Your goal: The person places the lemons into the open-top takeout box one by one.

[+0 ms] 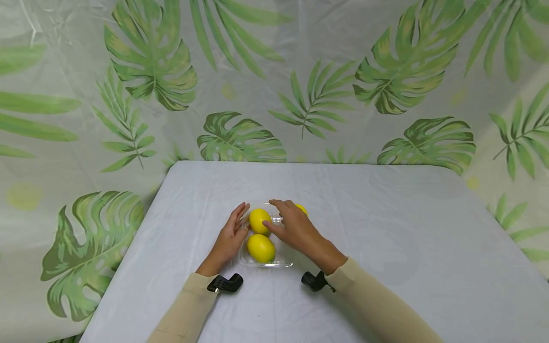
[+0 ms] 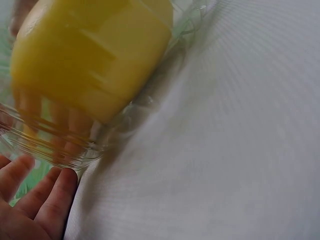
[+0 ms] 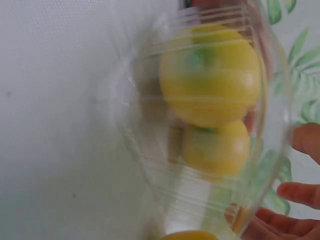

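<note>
A clear plastic container (image 1: pixel 286 261) lies on the table with two yellow lemons inside. The far lemon (image 1: pixel 259 220) and the near lemon (image 1: pixel 261 248) line its left side. My left hand (image 1: pixel 228 242) lies along the container's left wall, its fingertips right at the ribbed plastic in the left wrist view. Over the right side reaches my right hand (image 1: pixel 297 228), thumb at the far lemon in the head view. The right wrist view shows its fingers spread beside the rim, holding nothing. A third lemon (image 1: pixel 302 208) sits beyond the right hand, mostly hidden by it.
A white cloth covers the table (image 1: pixel 386 228). Behind it hangs a leaf-printed backdrop (image 1: pixel 317 71). Black wrist cameras stick out from both cuffs, the left camera (image 1: pixel 226 283) and the right camera (image 1: pixel 315 281), low over the cloth.
</note>
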`<state>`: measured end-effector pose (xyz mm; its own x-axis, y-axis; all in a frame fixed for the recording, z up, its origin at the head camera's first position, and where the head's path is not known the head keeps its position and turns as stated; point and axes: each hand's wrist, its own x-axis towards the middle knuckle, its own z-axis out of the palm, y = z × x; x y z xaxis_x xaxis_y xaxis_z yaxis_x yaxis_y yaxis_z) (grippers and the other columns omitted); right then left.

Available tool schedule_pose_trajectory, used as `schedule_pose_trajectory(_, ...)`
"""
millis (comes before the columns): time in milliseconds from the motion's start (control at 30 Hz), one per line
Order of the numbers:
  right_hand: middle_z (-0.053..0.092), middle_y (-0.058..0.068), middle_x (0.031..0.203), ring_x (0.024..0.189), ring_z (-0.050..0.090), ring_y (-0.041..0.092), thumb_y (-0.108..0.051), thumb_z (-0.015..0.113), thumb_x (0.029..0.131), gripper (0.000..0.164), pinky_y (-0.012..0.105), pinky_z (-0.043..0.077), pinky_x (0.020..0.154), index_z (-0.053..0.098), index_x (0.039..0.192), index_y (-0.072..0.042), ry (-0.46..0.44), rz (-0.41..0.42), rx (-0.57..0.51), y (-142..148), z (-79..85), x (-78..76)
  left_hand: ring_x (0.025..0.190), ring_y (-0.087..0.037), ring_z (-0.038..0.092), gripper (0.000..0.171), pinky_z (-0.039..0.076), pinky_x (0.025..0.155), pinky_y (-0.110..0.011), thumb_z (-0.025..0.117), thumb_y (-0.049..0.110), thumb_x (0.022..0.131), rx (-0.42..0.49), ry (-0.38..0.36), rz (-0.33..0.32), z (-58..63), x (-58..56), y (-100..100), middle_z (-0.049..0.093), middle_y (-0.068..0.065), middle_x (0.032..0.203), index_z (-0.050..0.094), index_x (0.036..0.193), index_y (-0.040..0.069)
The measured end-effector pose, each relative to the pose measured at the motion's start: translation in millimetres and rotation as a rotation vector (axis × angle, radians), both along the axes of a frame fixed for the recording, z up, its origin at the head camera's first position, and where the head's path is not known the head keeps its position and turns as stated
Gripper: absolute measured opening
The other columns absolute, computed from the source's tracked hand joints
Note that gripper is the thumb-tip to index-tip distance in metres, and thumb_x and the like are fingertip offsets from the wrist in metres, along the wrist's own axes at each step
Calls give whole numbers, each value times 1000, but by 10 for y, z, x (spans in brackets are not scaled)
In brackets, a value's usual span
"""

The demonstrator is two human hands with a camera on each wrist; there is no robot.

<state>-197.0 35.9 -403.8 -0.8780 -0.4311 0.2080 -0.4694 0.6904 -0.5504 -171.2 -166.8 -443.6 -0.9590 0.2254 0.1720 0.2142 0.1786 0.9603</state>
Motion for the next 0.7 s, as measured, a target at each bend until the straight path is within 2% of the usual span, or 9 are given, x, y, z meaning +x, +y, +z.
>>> schedule_pose_trajectory(233,57,13,124,101,65,29,-31,69,89,56,37,58,79,50,138,-11,-12,-45,-55,103,57,-40,138,-37,34,62,33,109,-45,40,-7,95,-16,-7,12,11,12,3,25,-17,156,17,152,2)
schedule_pose_trajectory(467,58,14,122,104,64,30,-27,68,90,52,37,57,82,52,135,-7,19,-48,-125,241,96,-84,138,-37,33,62,32,109,-44,39,-6,95,-16,-11,15,6,10,7,24,-17,157,17,152,3)
schedule_pose_trajectory(700,58,12,124,108,61,29,-25,68,90,51,38,56,85,53,135,-8,25,-94,-123,347,137,-113,138,-37,33,63,33,109,-44,39,-8,94,6,-10,13,-8,-1,8,24,-17,157,17,152,2)
